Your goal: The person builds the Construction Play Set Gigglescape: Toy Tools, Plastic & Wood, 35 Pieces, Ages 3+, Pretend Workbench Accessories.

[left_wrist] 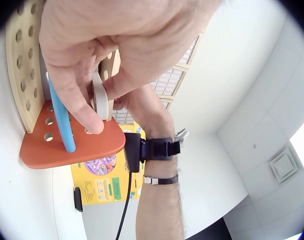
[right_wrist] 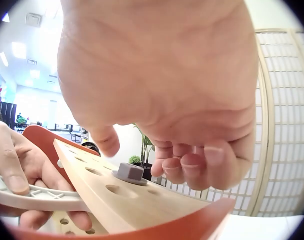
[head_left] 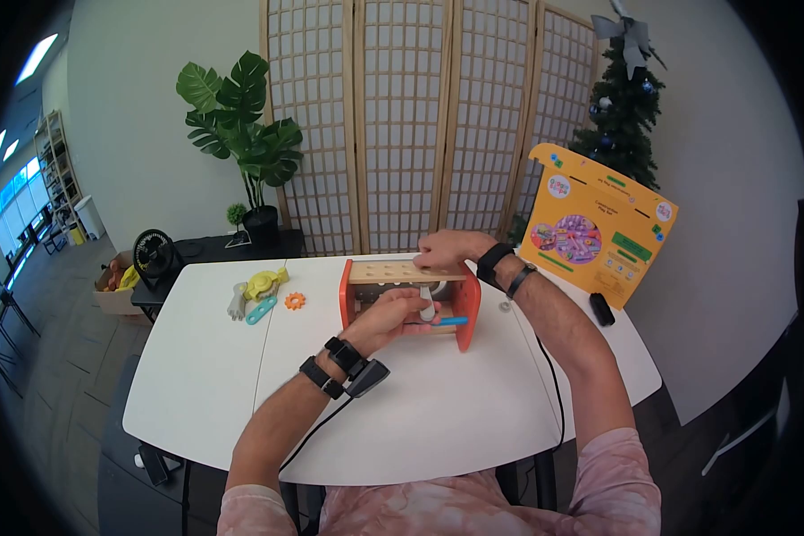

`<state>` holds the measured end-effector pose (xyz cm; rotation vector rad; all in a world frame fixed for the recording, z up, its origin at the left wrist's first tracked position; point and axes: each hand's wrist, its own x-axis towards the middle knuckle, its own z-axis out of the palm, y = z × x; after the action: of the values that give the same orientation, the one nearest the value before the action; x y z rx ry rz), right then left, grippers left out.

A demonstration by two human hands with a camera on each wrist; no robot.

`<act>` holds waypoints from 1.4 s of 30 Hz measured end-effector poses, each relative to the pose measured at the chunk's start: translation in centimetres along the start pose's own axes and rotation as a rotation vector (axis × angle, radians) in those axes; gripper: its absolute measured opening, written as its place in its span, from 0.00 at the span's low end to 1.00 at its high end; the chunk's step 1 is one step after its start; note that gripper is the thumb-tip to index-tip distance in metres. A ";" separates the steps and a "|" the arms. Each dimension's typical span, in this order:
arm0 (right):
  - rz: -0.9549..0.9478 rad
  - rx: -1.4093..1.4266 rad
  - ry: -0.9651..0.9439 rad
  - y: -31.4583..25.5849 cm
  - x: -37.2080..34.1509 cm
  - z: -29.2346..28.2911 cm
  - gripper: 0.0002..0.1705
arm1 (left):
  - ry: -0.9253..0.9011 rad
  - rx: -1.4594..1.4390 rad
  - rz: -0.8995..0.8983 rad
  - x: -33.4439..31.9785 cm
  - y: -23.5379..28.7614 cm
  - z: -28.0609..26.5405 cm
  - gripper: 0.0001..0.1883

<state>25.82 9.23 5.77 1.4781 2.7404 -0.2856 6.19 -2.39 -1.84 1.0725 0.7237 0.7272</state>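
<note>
A toy workbench with a perforated wooden top and red-orange end panels stands before me. A grey hex bolt sits upright in one of its top holes. My left hand pinches a pale grey plastic bar with a ribbed side between thumb and fingers, its far end hidden behind the wooden top. A blue rod runs alongside the left fingers toward the end panel. Over the wooden top, my right hand has loosely bent fingers around the bolt's area, with the bolt visible below the palm.
An orange gear, a teal strip, a yellow toy piece and a grey piece lie on the white table at left. An orange-yellow box and a black case are at right. Cables trail from both wrists.
</note>
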 end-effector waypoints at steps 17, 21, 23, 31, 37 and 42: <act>-0.013 -0.010 -0.026 0.1 0.0 0.1 0.43 | 0.008 -0.018 -0.004 -0.1 0.1 0.1 0.09; -0.011 -0.007 -0.065 0.2 0.3 0.3 0.41 | 0.001 -0.016 0.005 -0.1 0.1 0.1 0.09; 0.028 -0.041 -0.077 -0.6 0.0 -0.3 0.39 | 0.003 -0.011 0.005 0.0 0.0 0.0 0.09; -0.040 0.004 -0.073 0.5 0.3 0.1 0.39 | -0.006 -0.005 0.005 0.1 -0.2 -0.2 0.09; -0.061 -0.027 -0.048 1.2 0.3 0.5 0.34 | 0.001 0.002 0.003 -0.1 0.0 0.0 0.09; -0.119 -0.034 -0.059 1.1 0.7 0.5 0.32 | 0.009 -0.003 -0.001 -0.2 0.1 0.2 0.09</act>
<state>26.35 10.31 5.06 1.2800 2.7761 -0.2793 6.17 -2.65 -1.70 1.0668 0.7306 0.7326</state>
